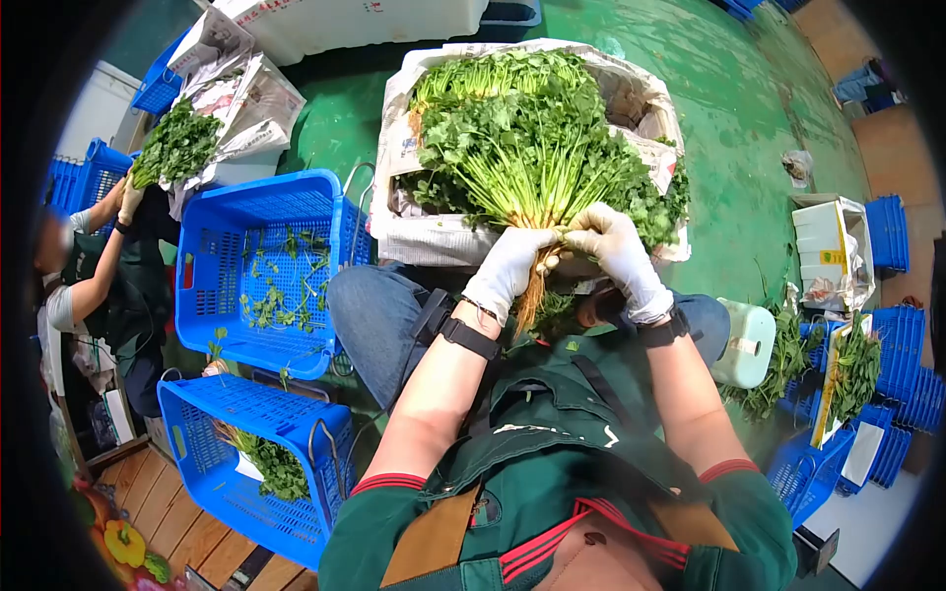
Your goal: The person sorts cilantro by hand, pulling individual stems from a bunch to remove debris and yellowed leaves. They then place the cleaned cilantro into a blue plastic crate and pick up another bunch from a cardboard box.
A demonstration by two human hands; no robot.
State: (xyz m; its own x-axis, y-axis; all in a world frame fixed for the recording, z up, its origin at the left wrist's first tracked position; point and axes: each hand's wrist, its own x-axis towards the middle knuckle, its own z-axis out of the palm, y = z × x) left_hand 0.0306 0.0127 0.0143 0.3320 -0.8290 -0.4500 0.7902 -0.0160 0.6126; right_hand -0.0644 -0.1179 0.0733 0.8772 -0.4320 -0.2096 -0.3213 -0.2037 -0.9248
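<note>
A leafy green bunch (537, 163) with pale stems and brown roots lies over the newspaper-lined white box (434, 242). My left hand (508, 268), in a white glove, is wrapped round the base of the stems, with the roots hanging below it. On the right side of the same stem base, my right hand (613, 258), also gloved, pinches at the stems or roots; its fingertips are closed, and what lies between them is too small to name. More greens (493, 74) fill the box behind the bunch.
Left of my knee stands a blue basket (340, 222) with loose leaves; another blue basket (246, 394) with greens is below it. A co-worker (108, 266) holds greens at far left. A pale green container (746, 345) and more greens (783, 364) are at right.
</note>
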